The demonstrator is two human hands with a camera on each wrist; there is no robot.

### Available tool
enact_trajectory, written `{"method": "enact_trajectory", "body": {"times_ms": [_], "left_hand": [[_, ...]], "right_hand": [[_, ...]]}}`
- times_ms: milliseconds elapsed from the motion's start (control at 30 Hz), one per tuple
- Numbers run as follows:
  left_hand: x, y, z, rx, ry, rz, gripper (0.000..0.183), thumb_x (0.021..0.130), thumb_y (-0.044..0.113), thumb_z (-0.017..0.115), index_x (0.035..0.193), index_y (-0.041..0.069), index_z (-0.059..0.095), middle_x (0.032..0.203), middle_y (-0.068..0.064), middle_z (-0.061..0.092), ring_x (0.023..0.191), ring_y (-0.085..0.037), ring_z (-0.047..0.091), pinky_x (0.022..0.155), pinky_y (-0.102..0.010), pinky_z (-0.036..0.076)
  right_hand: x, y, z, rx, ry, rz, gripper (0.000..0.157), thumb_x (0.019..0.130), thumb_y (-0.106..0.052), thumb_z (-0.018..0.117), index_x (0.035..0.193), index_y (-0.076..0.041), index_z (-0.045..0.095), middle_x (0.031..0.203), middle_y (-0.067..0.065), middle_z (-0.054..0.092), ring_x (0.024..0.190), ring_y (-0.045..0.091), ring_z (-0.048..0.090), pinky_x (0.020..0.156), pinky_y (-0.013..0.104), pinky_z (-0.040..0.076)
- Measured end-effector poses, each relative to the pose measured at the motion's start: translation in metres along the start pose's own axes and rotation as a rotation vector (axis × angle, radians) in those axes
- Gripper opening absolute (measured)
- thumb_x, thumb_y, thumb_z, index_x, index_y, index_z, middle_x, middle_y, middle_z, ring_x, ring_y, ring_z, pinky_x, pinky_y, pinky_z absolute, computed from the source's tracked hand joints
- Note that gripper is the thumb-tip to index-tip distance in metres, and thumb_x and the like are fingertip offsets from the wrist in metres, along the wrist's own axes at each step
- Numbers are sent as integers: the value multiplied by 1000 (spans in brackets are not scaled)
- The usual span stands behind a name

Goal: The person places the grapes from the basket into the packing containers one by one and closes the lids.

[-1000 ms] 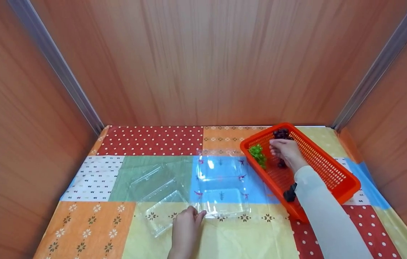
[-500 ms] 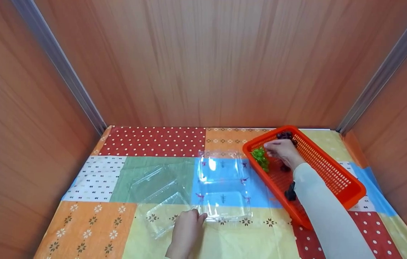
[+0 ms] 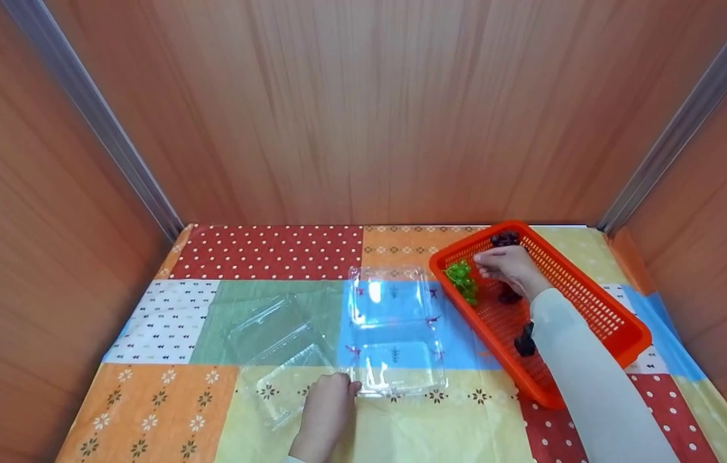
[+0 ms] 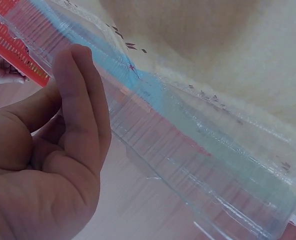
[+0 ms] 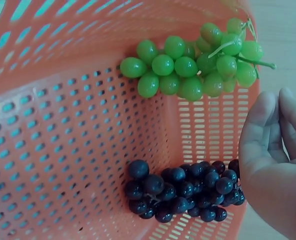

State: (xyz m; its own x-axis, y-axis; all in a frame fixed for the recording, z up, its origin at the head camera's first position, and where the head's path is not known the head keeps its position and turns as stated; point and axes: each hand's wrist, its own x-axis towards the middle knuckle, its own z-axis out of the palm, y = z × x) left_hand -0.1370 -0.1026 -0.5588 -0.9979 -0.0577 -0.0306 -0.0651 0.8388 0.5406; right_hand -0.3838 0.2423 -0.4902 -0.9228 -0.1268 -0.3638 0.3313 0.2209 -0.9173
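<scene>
In the head view, my right hand [image 3: 510,267] hovers over the orange-red basket [image 3: 594,302], its fingertips beside a bunch of green grapes [image 3: 463,283]. The right wrist view has its thumb and fingers loosely bent, tips slightly apart and nothing between them. Those green grapes [image 5: 178,70] lie along one side of the basket there, dark grapes [image 5: 188,192] along the other; my right hand partly covers the dark bunch from above. My left hand [image 3: 326,408] is by the near edges of two clear plastic containers [image 3: 395,366]. Its fingers [image 4: 80,100] are relaxed; contact with the plastic is unclear.
Both hinged containers lie unfolded on a patchwork cloth [image 3: 164,399], the left one [image 3: 286,366] at a slant. Wood-patterned panels [image 3: 350,116] enclose the back and sides. The basket sits slantwise on the right, near the back panel.
My right hand has shifted slightly left, from over the dark grapes towards the green ones. The left hand stays by the containers, and these have hardly moved.
</scene>
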Motion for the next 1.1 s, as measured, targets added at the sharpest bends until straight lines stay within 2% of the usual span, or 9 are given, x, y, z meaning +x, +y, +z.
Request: {"method": "enact_trajectory", "body": {"times_ms": [100, 267, 400, 500, 700, 900, 1100], "left_hand": [[-2, 0, -1, 6, 13, 11, 24, 94, 22, 68, 75, 7, 69, 64, -5, 63, 57, -24, 59, 55, -41, 49], [-4, 2, -3, 9, 35, 28, 26, 93, 21, 69, 72, 7, 67, 63, -6, 63, 57, -26, 60, 53, -41, 48], [-5, 4, -2, 8, 43, 38, 25, 93, 21, 69, 72, 8, 67, 63, -6, 63, 57, -27, 61, 54, -41, 48], [-5, 5, -2, 0, 21, 21, 24, 94, 21, 69, 74, 7, 68, 62, -5, 61, 56, -24, 57, 55, -40, 47], [-3, 9, -4, 19, -7, 2, 23, 95, 21, 67, 78, 6, 70, 63, -4, 61, 55, -21, 54, 56, -39, 47], [-2, 8, -6, 11, -15, 4, 22, 96, 20, 67, 80, 6, 68, 64, -3, 60, 55, -18, 53, 53, -37, 46], [-1, 0, -6, 15, 35, 55, 24, 95, 19, 68, 74, 7, 66, 61, -2, 59, 54, -20, 54, 51, -37, 46]], "right_hand": [[1, 0, 2, -19, -37, 0, 44, 90, -23, 75, 126, 2, 65, 99, 9, 72, 82, 20, 68, 98, 39, 52], [3, -1, 7, -51, -40, 1, 37, 89, -22, 77, 119, -1, 70, 102, 11, 72, 87, 24, 68, 100, 42, 51], [4, 0, 9, -51, -37, 13, 37, 88, -22, 77, 117, -1, 70, 96, 9, 72, 81, 21, 67, 95, 39, 54], [4, 0, 10, -52, -47, 12, 39, 87, -25, 78, 116, 1, 70, 90, 8, 70, 77, 20, 66, 90, 36, 56], [3, -4, 10, -87, -70, -7, 36, 87, -27, 78, 112, -1, 73, 94, 13, 71, 79, 23, 69, 89, 37, 57], [4, -5, 11, -134, -48, -68, 31, 94, -22, 70, 115, 1, 71, 92, 12, 69, 77, 21, 67, 82, 32, 59], [-3, -5, 16, -76, -1, -102, 30, 99, -19, 63, 118, 4, 67, 92, 8, 64, 76, 18, 61, 80, 30, 58]]}}
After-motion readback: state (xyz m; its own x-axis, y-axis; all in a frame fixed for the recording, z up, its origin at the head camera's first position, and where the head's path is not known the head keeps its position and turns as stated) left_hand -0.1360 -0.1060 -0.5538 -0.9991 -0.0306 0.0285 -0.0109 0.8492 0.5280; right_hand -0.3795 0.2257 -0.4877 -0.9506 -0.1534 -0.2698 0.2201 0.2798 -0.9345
